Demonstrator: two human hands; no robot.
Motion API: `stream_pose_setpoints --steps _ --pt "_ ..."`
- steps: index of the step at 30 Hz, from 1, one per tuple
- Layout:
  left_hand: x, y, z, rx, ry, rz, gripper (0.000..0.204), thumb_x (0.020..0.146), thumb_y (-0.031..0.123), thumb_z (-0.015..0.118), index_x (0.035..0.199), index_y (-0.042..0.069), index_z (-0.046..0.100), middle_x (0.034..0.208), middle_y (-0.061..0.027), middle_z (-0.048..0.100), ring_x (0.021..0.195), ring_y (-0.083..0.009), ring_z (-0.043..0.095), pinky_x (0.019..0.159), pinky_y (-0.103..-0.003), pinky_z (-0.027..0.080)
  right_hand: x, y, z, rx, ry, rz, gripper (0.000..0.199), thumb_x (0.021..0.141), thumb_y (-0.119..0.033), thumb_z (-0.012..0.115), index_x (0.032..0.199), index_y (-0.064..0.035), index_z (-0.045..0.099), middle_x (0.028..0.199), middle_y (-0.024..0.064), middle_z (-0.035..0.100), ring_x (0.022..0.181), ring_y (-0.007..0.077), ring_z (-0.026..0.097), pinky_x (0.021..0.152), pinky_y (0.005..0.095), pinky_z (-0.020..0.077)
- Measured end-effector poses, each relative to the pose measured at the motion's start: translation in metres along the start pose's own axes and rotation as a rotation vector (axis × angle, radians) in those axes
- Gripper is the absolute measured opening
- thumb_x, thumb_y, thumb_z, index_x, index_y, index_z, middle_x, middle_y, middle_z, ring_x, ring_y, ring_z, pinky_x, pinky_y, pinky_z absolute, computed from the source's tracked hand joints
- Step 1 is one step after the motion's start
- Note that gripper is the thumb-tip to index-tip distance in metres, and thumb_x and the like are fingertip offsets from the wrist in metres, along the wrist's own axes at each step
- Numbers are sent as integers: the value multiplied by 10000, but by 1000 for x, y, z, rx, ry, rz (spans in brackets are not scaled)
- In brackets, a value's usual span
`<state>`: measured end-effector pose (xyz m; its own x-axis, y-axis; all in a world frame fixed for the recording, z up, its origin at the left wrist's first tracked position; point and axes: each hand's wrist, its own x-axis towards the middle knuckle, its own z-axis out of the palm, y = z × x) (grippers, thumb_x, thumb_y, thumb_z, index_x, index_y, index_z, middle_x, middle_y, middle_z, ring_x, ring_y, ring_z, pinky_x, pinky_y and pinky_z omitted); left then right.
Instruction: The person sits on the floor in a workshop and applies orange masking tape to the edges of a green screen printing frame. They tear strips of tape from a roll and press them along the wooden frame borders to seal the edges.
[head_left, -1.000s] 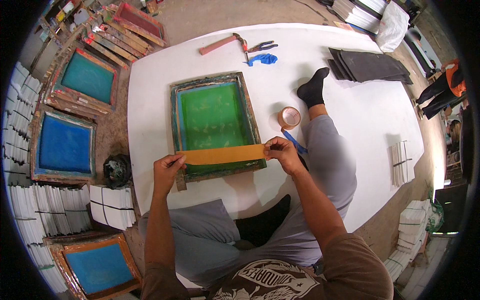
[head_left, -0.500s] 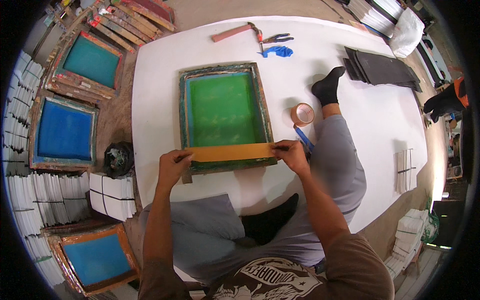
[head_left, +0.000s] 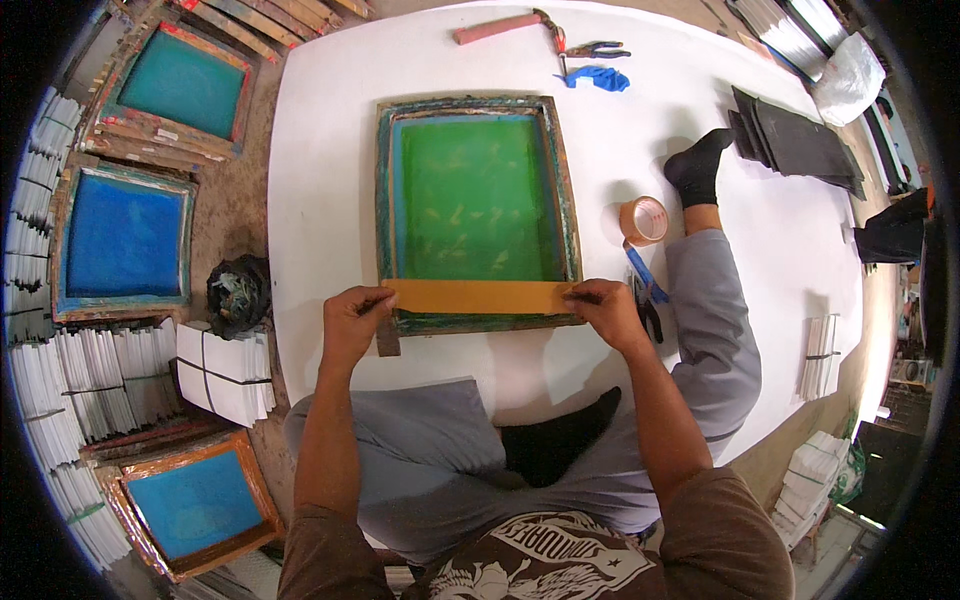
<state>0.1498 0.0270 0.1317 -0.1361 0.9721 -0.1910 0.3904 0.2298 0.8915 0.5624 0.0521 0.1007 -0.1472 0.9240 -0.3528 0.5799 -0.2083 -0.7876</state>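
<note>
A strip of brown packing tape is stretched between my two hands over the near side of a screen printing frame. My left hand pinches the strip's left end, at the frame's near left corner. The right end is pinched in my right hand, beside the near right corner. Green mesh fills the wooden frame, with lighter marks across its lower half. Whether the strip touches the frame beneath it, I cannot tell. To the right stands a roll of brown tape, with a blue strip hanging from it.
My outstretched leg lies right of the frame. Farther off are a hammer, pliers and a crumpled blue piece. Black sheets lie at the far right. A blue-mesh screen and paper bundles stand to the left.
The view has shifted, so the frame and tape roll appear farther right and the frame larger. Both hands still hold the tape strip taut over the frame's near side.
</note>
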Motion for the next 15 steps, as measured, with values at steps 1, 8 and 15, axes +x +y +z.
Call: stream_pose_setpoints --steps 1,8,15 --pt "1 -1 -1 27 -13 -1 180 877 94 787 1000 -35 767 891 -105 756 806 -141 701 744 -281 563 0 -2 1 10 16 -54 208 845 -83 772 1026 18 754 936 137 742 820 203 700 751 326 549" --pt "5 3 0 202 -76 -14 221 850 135 802 1019 -4 778 944 -153 765 856 -233 743 800 -340 590 3 -19 -1 35 69 -91 158 896 -38 741 1020 59 729 830 81 716 677 93 631 609 267 516" --pt "13 2 5 276 -57 70 163 859 120 782 985 17 784 917 -148 757 849 -247 740 793 -347 585 10 -7 -4 16 59 30 236 846 -80 760 1065 7 750 1022 167 749 934 264 730 847 359 571"
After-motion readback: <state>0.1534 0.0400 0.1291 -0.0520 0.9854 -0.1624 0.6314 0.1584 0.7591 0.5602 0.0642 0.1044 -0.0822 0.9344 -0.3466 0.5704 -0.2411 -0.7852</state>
